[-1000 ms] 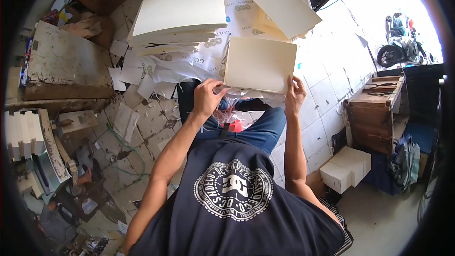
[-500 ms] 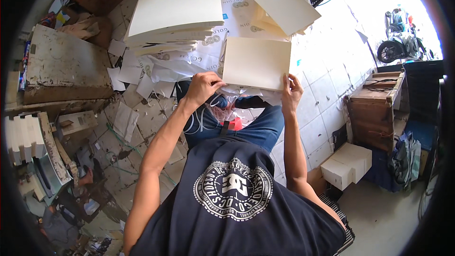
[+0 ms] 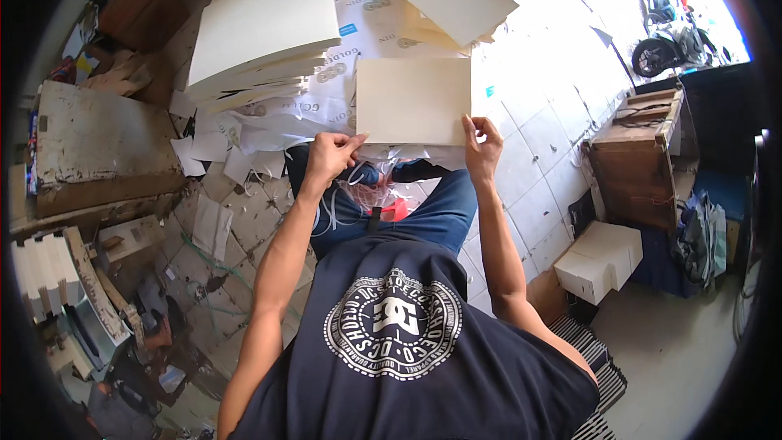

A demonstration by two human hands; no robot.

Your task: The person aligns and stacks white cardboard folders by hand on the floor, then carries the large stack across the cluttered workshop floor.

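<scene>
A cream rectangular paper sheet [image 3: 414, 100] lies in front of me on the near edge of a surface covered with white printed wrapping paper [image 3: 358, 4]. Whether more sheets lie under it I cannot tell. My left hand [image 3: 330, 159] is closed in a pinch at its near left corner. At the near right corner, my right hand [image 3: 485, 147] holds the edge between thumb and fingers. Beyond my left hand rises a tall stack of cream sheets [image 3: 265, 24]. A smaller, untidy pile of cream sheets [image 3: 456, 0] sits at the far right of the surface.
Paper scraps [image 3: 208, 143] litter the tiled floor at left, beside a worn box-like cabinet [image 3: 106, 143]. To the right stand a wooden crate [image 3: 631, 167] and a cream block-shaped stack [image 3: 599, 261]. White and pink strings [image 3: 379, 195] hang between my knees. A motorcycle [image 3: 664, 41] is parked far right.
The whole view has shifted, so the stacks and sheet appear farther left. The sheet now looks squarer to me. Both hands stay at its near corners.
</scene>
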